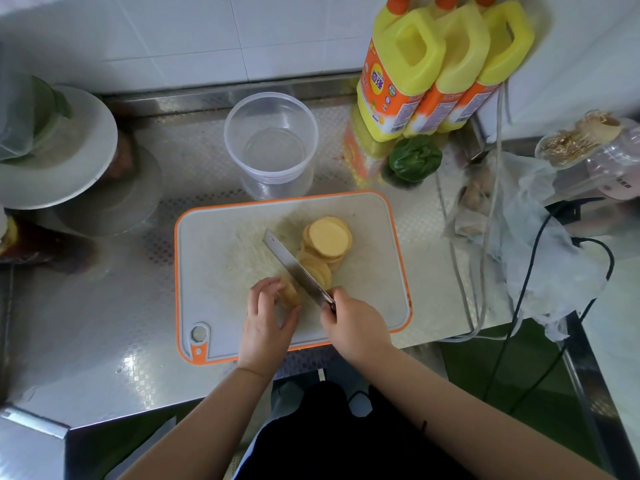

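Note:
A white cutting board with an orange rim point(214, 271) lies on the steel counter. On it, my left hand point(266, 320) holds the remaining end of a peeled potato point(291, 293) with curled fingers. My right hand point(353, 323) grips the handle of a knife point(294, 266), whose blade runs up and left, right beside the potato end. Several round potato slices point(327, 240) lie stacked and fanned out to the right of the blade.
An empty clear plastic container point(272, 140) stands behind the board. Yellow bottles point(433, 71) and a green pepper point(415, 159) sit at the back right. Plastic bags point(540, 244) and cables point(526, 289) lie on the right. White plates point(69, 161) stand at the left.

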A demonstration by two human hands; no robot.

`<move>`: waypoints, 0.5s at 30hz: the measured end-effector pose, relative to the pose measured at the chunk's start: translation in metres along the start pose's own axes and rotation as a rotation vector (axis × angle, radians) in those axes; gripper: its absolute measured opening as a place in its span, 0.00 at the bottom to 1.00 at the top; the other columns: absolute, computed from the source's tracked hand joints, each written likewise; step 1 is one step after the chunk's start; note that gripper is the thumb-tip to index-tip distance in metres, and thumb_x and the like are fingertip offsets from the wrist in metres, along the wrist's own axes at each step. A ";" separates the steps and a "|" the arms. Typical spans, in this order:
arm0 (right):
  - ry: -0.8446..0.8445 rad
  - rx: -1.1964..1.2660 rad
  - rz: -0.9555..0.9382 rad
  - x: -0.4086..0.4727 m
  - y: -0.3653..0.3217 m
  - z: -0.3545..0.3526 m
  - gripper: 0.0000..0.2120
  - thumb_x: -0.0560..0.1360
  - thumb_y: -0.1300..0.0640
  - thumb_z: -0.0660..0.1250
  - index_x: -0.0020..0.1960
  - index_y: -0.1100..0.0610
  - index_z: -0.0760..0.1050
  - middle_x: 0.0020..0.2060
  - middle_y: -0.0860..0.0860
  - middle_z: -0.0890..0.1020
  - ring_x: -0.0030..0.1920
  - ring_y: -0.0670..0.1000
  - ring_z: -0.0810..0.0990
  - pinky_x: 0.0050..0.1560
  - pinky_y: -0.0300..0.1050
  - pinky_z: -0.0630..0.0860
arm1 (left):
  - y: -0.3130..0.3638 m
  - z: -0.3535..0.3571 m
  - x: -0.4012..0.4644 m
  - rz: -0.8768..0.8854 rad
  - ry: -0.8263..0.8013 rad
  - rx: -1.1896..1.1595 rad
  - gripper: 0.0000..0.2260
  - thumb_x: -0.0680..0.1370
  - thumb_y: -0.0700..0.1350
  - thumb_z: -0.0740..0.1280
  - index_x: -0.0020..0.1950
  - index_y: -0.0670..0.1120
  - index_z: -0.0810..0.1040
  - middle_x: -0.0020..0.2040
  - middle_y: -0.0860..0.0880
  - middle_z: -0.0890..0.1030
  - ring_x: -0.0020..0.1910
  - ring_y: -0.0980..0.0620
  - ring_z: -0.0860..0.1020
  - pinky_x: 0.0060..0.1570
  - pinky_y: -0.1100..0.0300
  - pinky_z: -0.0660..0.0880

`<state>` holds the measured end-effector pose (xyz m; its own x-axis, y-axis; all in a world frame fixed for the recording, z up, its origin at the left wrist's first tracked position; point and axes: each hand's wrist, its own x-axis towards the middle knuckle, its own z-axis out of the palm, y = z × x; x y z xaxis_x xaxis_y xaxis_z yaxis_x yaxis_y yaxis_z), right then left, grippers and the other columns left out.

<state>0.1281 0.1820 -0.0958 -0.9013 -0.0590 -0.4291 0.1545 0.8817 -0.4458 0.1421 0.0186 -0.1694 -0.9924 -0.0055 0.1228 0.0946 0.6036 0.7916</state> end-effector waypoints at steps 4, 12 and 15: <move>-0.030 0.016 0.009 -0.001 -0.002 0.003 0.13 0.81 0.47 0.56 0.53 0.56 0.72 0.41 0.52 0.81 0.42 0.55 0.80 0.38 0.45 0.70 | -0.004 0.006 -0.001 0.026 0.010 0.020 0.26 0.68 0.37 0.79 0.58 0.46 0.68 0.59 0.47 0.68 0.56 0.49 0.73 0.47 0.55 0.78; -0.077 -0.014 0.019 0.004 -0.005 0.004 0.11 0.81 0.48 0.54 0.49 0.55 0.69 0.37 0.52 0.78 0.38 0.55 0.77 0.36 0.46 0.69 | -0.020 0.004 0.024 0.454 0.030 0.139 0.10 0.83 0.49 0.61 0.56 0.42 0.71 0.55 0.44 0.71 0.50 0.43 0.74 0.50 0.56 0.73; -0.101 -0.032 0.032 0.005 -0.005 0.005 0.12 0.81 0.49 0.53 0.50 0.56 0.70 0.35 0.51 0.76 0.36 0.54 0.74 0.35 0.45 0.67 | -0.025 0.004 0.028 0.502 0.017 0.128 0.08 0.83 0.47 0.60 0.55 0.42 0.71 0.54 0.45 0.72 0.49 0.43 0.75 0.46 0.54 0.74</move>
<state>0.1250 0.1749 -0.0994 -0.8507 -0.0763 -0.5201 0.1678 0.8982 -0.4064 0.1113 0.0064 -0.1880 -0.8255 0.2974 0.4798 0.5477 0.6276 0.5533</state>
